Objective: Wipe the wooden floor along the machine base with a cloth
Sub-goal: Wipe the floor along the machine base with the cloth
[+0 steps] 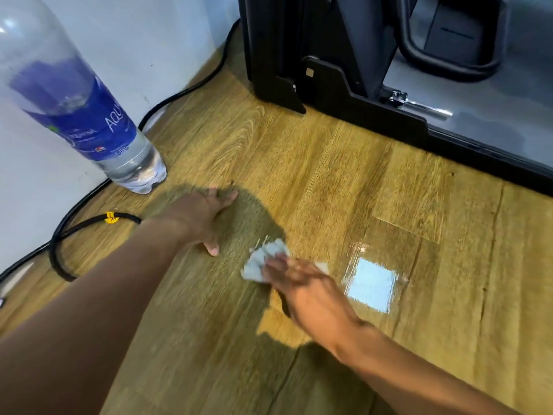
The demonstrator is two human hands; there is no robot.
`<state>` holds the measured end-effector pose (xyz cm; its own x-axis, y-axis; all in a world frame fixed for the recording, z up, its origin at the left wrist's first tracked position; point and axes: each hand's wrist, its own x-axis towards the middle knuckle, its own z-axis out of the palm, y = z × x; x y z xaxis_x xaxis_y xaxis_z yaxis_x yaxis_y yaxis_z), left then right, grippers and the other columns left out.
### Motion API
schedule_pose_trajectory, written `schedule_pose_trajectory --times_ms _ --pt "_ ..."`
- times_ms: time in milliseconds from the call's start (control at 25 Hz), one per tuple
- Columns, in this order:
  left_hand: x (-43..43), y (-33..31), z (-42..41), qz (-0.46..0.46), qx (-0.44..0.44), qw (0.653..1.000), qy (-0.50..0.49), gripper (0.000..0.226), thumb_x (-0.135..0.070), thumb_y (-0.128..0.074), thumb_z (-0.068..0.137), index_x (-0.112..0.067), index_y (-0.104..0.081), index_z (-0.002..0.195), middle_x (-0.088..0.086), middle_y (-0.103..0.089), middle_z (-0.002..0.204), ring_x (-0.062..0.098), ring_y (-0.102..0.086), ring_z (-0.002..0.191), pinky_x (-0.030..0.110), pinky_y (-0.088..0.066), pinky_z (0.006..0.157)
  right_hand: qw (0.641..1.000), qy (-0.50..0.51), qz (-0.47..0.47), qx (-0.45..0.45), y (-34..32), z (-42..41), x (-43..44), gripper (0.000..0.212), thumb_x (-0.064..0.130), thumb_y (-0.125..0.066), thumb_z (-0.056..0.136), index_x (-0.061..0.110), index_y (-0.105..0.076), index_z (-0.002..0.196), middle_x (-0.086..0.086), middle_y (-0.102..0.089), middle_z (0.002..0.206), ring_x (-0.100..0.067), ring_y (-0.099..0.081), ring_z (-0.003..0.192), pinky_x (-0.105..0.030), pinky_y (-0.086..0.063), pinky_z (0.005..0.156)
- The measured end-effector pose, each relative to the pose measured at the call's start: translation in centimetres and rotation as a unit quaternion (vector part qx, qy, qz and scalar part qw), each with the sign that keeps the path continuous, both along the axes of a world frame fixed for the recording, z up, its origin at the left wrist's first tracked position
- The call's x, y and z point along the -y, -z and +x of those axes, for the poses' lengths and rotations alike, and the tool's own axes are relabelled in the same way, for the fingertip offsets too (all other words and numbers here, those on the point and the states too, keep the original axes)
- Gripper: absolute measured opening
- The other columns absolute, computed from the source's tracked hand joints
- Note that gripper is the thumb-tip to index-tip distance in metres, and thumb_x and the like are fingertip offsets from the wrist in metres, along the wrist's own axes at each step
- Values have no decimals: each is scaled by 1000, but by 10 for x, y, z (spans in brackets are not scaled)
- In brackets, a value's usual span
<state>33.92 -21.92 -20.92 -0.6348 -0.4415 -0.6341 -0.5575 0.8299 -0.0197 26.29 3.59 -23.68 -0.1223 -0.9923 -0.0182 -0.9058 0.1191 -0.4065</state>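
A pale grey-white cloth (261,262) lies crumpled on the wooden floor (314,163) near the middle of the view. My right hand (305,290) presses down on its right part, blurred by motion, and covers much of it. My left hand (199,215) rests flat on the floor to the upper left of the cloth, fingers spread, holding nothing. The black machine base (353,97) runs along the upper right, well beyond both hands. A glossy wet patch (371,283) reflects light just right of my right hand.
A large water bottle (89,115) with a blue label stands at the left by the white wall (143,34). A black cable (74,226) with a yellow tag loops along the wall foot and behind the machine.
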Motion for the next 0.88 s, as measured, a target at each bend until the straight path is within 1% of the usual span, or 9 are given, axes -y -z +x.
schedule_pose_trajectory --times_ms 80,120,240,320,440,560,680,800,880 --pt "3 2 6 -18 -12 999 24 129 -39 -88 58 -40 4 150 6 -2 160 28 -20 143 38 -28 110 995 -103 -7 -11 -4 5 -10 50 7 -51 75 20 -64 122 3 -59 130 -14 -55 121 -30 -53 91" --pt "4 3 8 -23 -18 999 28 129 -38 -88 58 -39 2 150 6 -3 160 28 -20 143 38 -29 110 994 -109 -5 -11 -4 -4 -1 53 4 -58 73 20 -62 124 3 -57 133 -15 -51 125 -31 -49 96" --pt "4 5 8 -29 -29 999 32 130 -39 -89 55 -37 -2 151 7 -6 160 27 -23 142 39 -32 109 999 38 30 19 -9 -28 37 60 -5 -51 83 18 -46 139 1 -38 149 -16 -33 139 -32 -31 113" --pt "4 3 8 -41 -25 998 29 131 -43 -88 54 -35 -1 151 4 -7 160 26 -24 142 42 -32 109 995 90 26 35 -6 -13 39 64 -8 -43 84 17 -41 142 -2 -34 151 -18 -30 140 -37 -31 113" --pt "8 3 10 -89 2 996 24 136 -58 -84 51 -31 4 151 8 -4 160 31 -22 142 48 -31 108 999 -51 6 12 -1 40 10 55 4 -42 81 15 -50 135 -5 -51 140 -21 -47 129 -37 -50 95" --pt "14 1 9 -69 22 997 8 142 -64 -83 45 -28 5 151 14 -7 158 35 -24 141 50 -32 108 984 -175 -41 19 1 40 8 40 9 -49 83 19 -63 120 1 -59 131 -16 -52 124 -34 -52 90" --pt "17 2 6 -57 36 998 15 144 -64 -83 45 -27 7 151 16 -6 158 35 -23 141 50 -32 108 996 -78 -46 11 -2 -12 56 45 -3 -64 78 14 -64 120 -5 -58 132 -20 -54 122 -41 -53 91" --pt "22 3 -1 -52 44 997 27 141 -59 -85 49 -23 4 152 20 -7 157 36 -26 139 45 -33 107 998 55 -24 9 5 -42 97 50 -2 -46 86 16 -53 132 -6 -44 144 -26 -42 133 -39 -32 110" --pt "27 3 -4 -53 43 997 38 135 -54 -86 53 -22 0 152 22 -12 155 36 -31 137 43 -36 105 998 46 -48 14 10 -23 91 47 9 -40 87 18 -53 131 -4 -44 144 -23 -40 135 -37 -30 109"
